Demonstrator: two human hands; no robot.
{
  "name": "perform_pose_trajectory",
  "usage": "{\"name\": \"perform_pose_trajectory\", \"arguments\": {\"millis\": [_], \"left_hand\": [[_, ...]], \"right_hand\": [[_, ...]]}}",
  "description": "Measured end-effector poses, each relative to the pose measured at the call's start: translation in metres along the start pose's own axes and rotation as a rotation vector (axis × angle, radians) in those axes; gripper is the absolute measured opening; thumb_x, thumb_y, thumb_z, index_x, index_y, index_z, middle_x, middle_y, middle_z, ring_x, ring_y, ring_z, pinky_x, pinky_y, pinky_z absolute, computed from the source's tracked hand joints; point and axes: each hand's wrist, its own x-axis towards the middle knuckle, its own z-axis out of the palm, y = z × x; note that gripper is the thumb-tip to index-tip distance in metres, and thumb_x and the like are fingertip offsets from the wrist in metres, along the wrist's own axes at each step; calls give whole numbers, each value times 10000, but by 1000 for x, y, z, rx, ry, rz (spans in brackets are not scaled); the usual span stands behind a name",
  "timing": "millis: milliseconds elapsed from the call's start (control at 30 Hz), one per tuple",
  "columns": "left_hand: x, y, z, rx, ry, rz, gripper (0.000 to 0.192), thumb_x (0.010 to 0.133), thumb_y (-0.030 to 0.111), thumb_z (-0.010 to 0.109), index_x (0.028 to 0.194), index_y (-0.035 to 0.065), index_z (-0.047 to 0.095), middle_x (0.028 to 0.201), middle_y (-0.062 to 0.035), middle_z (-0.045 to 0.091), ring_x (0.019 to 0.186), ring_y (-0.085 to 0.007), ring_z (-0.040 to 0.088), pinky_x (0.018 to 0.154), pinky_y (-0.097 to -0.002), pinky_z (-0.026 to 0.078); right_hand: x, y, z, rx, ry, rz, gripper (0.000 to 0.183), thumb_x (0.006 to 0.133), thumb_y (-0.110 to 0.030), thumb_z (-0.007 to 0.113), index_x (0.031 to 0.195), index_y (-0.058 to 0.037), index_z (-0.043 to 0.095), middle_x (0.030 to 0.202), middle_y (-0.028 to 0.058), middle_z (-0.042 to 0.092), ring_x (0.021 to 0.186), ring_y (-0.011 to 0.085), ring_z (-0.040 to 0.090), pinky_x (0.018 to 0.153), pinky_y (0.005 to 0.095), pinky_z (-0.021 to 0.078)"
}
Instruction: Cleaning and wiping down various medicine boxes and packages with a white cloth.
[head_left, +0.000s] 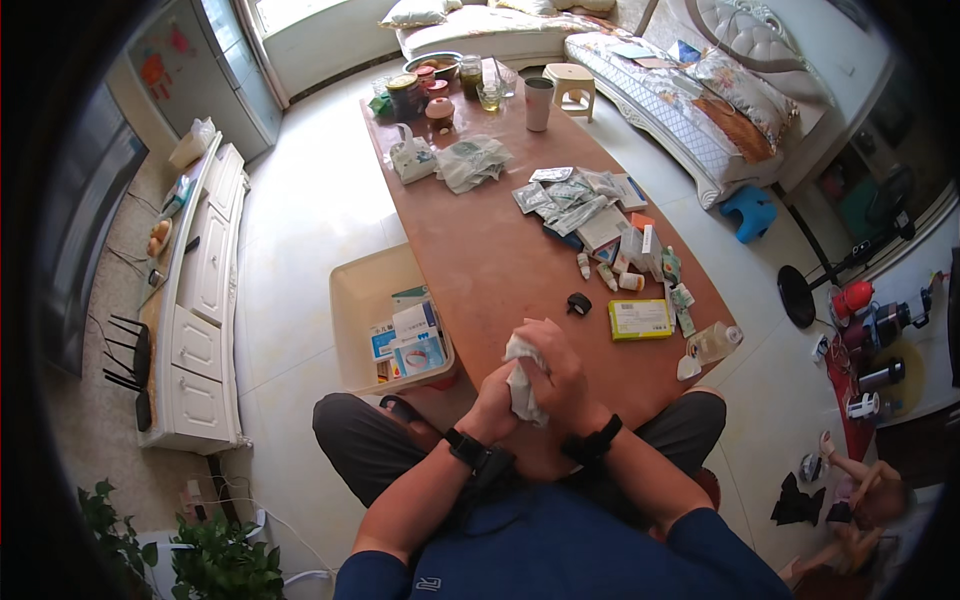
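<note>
Both hands are close together over the near end of the brown table (480, 247). Between them is a crumpled white cloth or tissue (525, 397), gripped from the left by my left hand (493, 405) and from the right and above by my right hand (564, 371). Beyond the hands lie a small black roll-like object (578, 304) and a yellow-green box (640, 320). Small white bottles (631, 281) stand or lie behind the box, beside a heap of plastic packets (574, 199). A clear bottle (716, 343) lies at the right table edge.
A beige plastic bin (339, 330) with medicine boxes (420, 352) stands left of the table. Farther up are a plastic bag (471, 161), a tall cup (538, 105) and jars (405, 97). A person (874, 499) sits low at the bottom right. A fan base (795, 296) is at right.
</note>
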Motion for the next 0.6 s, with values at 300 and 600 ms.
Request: {"name": "perform_pose_trajectory", "arguments": {"millis": [300, 600], "left_hand": [[-13, 9, 30, -87, -14, 47, 486, 1195, 447, 400, 1483, 103, 588, 1400, -87, 695, 1293, -254, 671, 1143, -448, 524], [-10, 11, -4, -168, -46, 250, 396, 1183, 334, 398, 1371, 92, 649, 1356, -79, 719, 1239, -252, 699, 1100, -422, 551]], "right_hand": [[-1, 12, 17, -48, 66, 200, 344, 1013, -53, 691, 1354, -15, 676, 1294, 219, 714, 1212, 419, 690, 1041, 473, 560], [-18, 6, 19, -74, -39, -180, 460, 833, 28, 715, 1290, -12, 675, 1310, 202, 681, 1310, 439, 637, 1106, 527, 538]]}}
